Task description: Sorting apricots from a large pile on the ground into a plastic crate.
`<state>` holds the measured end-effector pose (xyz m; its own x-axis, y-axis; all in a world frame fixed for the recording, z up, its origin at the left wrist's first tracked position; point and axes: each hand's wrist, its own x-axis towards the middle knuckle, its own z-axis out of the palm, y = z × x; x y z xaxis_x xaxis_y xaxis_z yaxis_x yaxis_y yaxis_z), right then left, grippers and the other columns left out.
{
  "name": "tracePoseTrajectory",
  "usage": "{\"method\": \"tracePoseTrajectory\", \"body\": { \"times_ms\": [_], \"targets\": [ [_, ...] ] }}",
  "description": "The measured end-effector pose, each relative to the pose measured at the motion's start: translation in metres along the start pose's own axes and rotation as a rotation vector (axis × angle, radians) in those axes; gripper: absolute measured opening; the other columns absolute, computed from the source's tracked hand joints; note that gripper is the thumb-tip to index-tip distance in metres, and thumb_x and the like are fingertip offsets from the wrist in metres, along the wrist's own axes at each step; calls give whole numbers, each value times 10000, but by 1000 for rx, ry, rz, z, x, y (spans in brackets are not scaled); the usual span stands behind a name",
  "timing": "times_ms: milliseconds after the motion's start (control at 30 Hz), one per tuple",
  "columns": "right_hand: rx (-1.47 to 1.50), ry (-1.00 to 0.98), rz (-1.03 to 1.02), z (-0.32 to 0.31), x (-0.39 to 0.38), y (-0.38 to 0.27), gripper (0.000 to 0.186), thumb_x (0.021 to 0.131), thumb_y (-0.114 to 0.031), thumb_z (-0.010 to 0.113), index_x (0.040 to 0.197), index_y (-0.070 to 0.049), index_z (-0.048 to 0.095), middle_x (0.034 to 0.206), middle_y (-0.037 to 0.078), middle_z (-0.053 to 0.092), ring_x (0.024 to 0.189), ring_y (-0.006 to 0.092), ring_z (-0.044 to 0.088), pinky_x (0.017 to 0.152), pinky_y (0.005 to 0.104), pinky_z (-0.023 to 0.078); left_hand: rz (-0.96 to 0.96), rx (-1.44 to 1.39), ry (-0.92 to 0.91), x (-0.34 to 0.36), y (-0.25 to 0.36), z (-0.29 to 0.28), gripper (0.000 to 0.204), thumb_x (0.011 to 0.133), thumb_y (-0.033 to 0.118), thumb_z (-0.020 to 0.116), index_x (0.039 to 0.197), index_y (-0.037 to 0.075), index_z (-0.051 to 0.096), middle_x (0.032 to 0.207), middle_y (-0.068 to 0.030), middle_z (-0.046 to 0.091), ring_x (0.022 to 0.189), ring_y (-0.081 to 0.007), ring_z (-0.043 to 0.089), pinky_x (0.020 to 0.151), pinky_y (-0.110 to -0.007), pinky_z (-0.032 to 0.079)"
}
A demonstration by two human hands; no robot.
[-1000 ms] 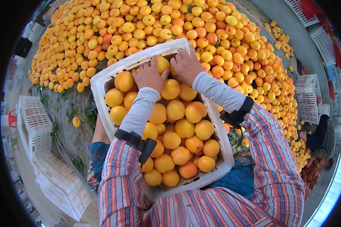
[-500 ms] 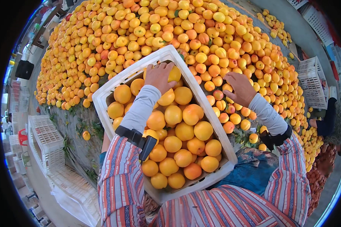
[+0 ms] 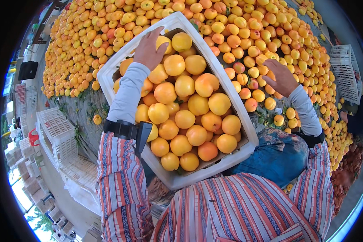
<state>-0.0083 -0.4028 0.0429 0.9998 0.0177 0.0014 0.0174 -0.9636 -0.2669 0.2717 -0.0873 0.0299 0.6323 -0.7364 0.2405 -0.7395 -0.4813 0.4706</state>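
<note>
Between my arms a white plastic crate (image 3: 230,90) sits tilted, filled with large yellow-orange peaches (image 3: 184,86). Over its far left corner is my left hand (image 3: 148,50), thumb and fingers apart beside a yellow peach (image 3: 163,42) that they partly cover. I see no fruit lifted in that hand. To the right of the crate, my right hand (image 3: 283,78) hovers over the big heap of peaches (image 3: 266,38), its fingers spread and nothing in them. Several redder peaches (image 3: 253,84) lie just left of it.
Stacked white crates (image 3: 57,128) stand at left, with a red stool (image 3: 33,137) behind. Another white crate (image 3: 345,72) stands far right, near a person's dark sleeve (image 3: 358,120). A loose peach (image 3: 97,119) lies on the grey ground sheet. Blue patterned cloth (image 3: 270,151) covers my lap.
My left hand has slid left off the peaches at the crate's far end, uncovering fruit there. My right hand has moved slightly right. The whole view has tipped, so the crate appears higher.
</note>
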Motion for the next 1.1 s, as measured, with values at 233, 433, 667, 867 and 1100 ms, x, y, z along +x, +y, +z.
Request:
{"method": "tracePoseTrajectory", "body": {
  "times_ms": [233, 433, 667, 867, 1100],
  "targets": [
    [585, -242, 455, -42, -104, -2, 402, 898, -271, 504, 1187, 2, 448, 1132, 156, 530, 1039, 241, 545, 885, 345, 428, -301, -65, 5, -146, 6, -70, 333, 865, 139, 510, 1186, 52, 510, 1135, -114, 546, 1067, -215, 516, 912, -318, 395],
    [879, 38, 519, -89, -150, -67, 487, 948, -372, 338, 1204, 28, 446, 1145, 133, 537, 1047, 219, 540, 923, 333, 394, -419, -223, 46, -232, 62, -52, 307, 827, 108, 529, 1114, 0, 526, 1075, -174, 549, 1009, -325, 526, 893, -346, 401],
    [630, 247, 435, -90, -151, -143, 364, 923, -264, 430, 1144, 15, 507, 1077, 126, 571, 1032, 217, 538, 873, 294, 405, -226, -94, 85, -271, 121, -13, 297, 806, 71, 551, 1095, 6, 540, 1126, -171, 530, 1012, -345, 514, 888, -391, 405],
    [-88, 298, 152, -83, -160, -178, 263, 770, -116, 604, 1004, -5, 557, 992, 180, 579, 895, 335, 553, 771, 350, 455, -340, -248, 33, -325, 146, -25, 211, 821, 35, 526, 1019, -10, 582, 1001, -168, 591, 928, -314, 572, 832, -349, 442],
    [126, -126, 95, 30, -150, -238, 254, 772, -229, 600, 921, -36, 529, 843, 103, 544, 789, 281, 559, 674, 387, 469, -387, -292, 169, -360, 155, -28, 184, 811, 18, 527, 981, -14, 590, 948, -177, 591, 879, -321, 573, 803, -355, 446]
  ]
}}
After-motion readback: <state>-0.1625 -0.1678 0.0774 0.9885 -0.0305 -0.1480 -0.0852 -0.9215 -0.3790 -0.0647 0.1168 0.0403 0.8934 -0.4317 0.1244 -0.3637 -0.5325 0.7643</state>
